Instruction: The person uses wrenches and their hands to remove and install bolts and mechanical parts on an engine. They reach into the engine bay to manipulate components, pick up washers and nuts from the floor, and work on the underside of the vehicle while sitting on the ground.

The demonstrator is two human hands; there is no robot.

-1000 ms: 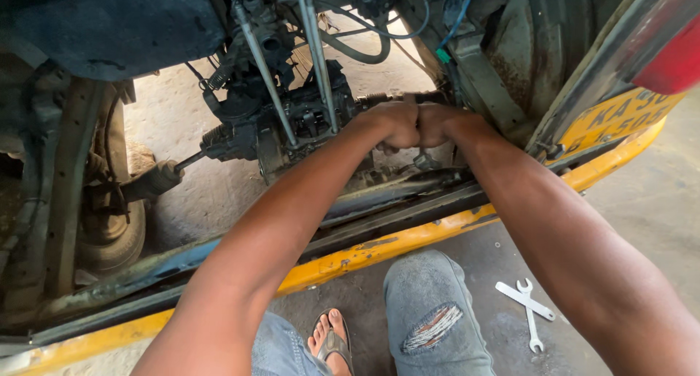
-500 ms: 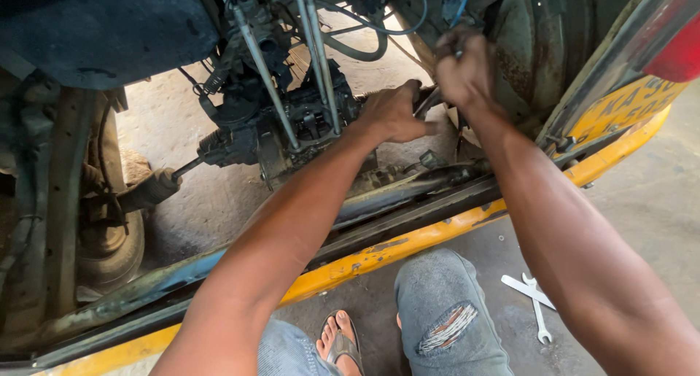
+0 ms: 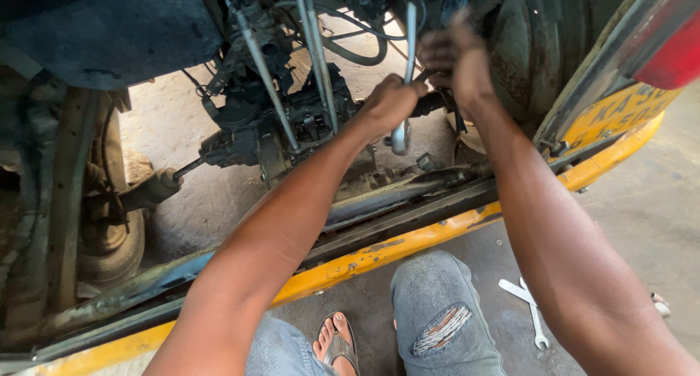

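A: Spanner (image 3: pixel 405 70) first, please. Where is it?

B: It stands nearly upright in the engine bay, in front of the engine (image 3: pixel 292 121). The left hand (image 3: pixel 390 102) is closed in a fist around its lower part. The bright lower end comes out under the fist, and the shaft goes up above it.

A: And the right hand (image 3: pixel 456 62)?

B: It is higher and just to the right, very near the upper shaft of the spanner. It is blurred. I cannot tell if its fingers are closed on the spanner or only beside it.

A: What is around the hands?

B: Behind them are dark hoses and thin metal rods (image 3: pixel 313 62) which run down to the engine. At the right of the right hand is a round, rusty drum (image 3: pixel 539 55). Below the hands lies a dark metal rail (image 3: pixel 408 208), and under it a yellow edge (image 3: pixel 408 248) of the vehicle body.

A: And nearer to the person?

B: A knee in torn grey jeans (image 3: pixel 437 318) and a foot in a sandal (image 3: pixel 335 343), both on the concrete floor (image 3: pixel 642 194). Two more wrenches (image 3: pixel 529 307) lie crossed on the floor at the right, well apart from both hands. At the far left a wheel (image 3: pixel 109 245) is seen.
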